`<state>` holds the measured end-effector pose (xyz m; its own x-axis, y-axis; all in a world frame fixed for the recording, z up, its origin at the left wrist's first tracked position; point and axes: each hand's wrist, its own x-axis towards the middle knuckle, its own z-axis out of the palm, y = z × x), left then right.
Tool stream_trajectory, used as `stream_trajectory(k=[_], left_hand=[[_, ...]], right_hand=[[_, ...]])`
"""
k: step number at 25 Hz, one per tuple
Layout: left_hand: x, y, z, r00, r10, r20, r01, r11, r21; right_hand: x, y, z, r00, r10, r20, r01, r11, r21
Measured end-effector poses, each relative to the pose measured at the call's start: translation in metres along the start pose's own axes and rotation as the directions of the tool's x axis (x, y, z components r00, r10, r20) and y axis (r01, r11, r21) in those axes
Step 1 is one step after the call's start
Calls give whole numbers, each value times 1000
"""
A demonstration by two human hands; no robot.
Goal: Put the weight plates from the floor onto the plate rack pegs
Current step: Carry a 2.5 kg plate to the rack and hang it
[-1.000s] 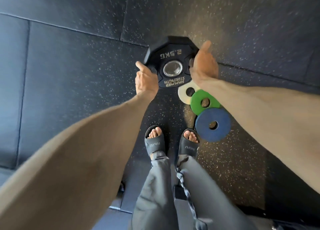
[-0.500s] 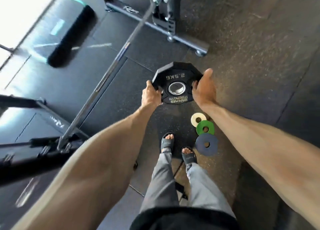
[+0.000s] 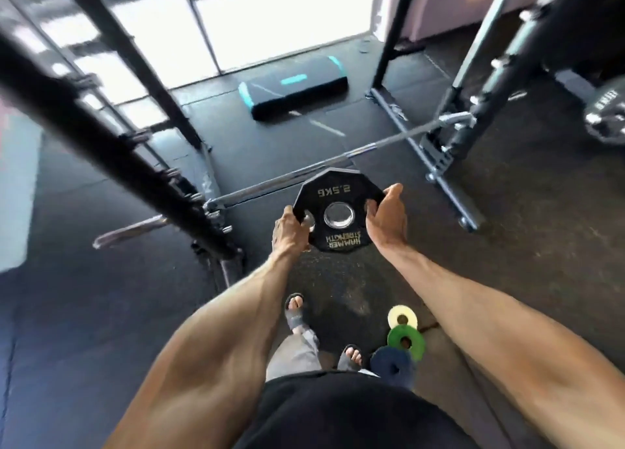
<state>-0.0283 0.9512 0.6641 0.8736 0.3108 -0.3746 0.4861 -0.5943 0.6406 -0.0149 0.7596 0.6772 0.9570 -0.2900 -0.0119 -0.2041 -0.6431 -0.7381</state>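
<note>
Your head has come up since the earlier frame, so more of the gym now shows, and the black 2.5 kg plate [image 3: 338,191] is further above the floor [image 3: 507,245], out in front of you between both arms. Your left grip [image 3: 291,227] is curled round the plate's left edge, with the thumb lying on its face. Your right grip [image 3: 387,217] clasps the right edge, palm against the rim and thumb pointing up; most of its fingers are hidden behind the plate. The plate's face is turned towards you, its lettering upside down from where you look. Three small plates lie as before in a row on the floor by your right foot: the white plate [image 3: 395,313] farthest from you, the green plate [image 3: 416,342] touching it, and the blue plate [image 3: 382,360] nearest, overlapping the green one's edge. Your left sandal [image 3: 296,313] is ahead of your right sandal [image 3: 351,354]. Beyond the held plate a barbell [image 3: 338,159] runs low across the black rack frame [image 3: 111,144], and a step platform [image 3: 294,90] with teal trim sits on the floor behind it. The rack's pegs are too blurred to make out.
</note>
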Motion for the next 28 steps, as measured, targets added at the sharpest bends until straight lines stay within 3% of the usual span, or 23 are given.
stream_trajectory(k=[4, 8, 13, 17, 21, 25, 28], left_hand=[[-25, -55, -61, 975, -133, -177, 121, 990, -75], [-55, -127, -113, 900, -304, -313, 247, 946, -208], [-105, -199, -155, 694, -511, -507, 361, 857, -368], [-120, -252, -204, 533, -645, -548, 381, 761, -525], [-118, -311, -277, 469, -677, -567, 373, 734, -567], [-112, -386, -363, 459, -650, -606, 308, 756, -578], [-109, -427, -417, 407, -678, -612, 264, 729, -632]], right_hand=[[-18, -54, 53, 974, -175, 147, 175, 984, 12], [-58, -116, 108, 869, -339, 360, 319, 941, 114], [-118, -197, 176, 649, -546, 530, 519, 827, 215], [-175, -258, 229, 496, -651, 575, 598, 736, 317], [-230, -320, 293, 430, -687, 586, 612, 699, 370], [-289, -398, 361, 422, -683, 597, 601, 703, 380], [-324, -447, 396, 427, -704, 568, 629, 682, 373]])
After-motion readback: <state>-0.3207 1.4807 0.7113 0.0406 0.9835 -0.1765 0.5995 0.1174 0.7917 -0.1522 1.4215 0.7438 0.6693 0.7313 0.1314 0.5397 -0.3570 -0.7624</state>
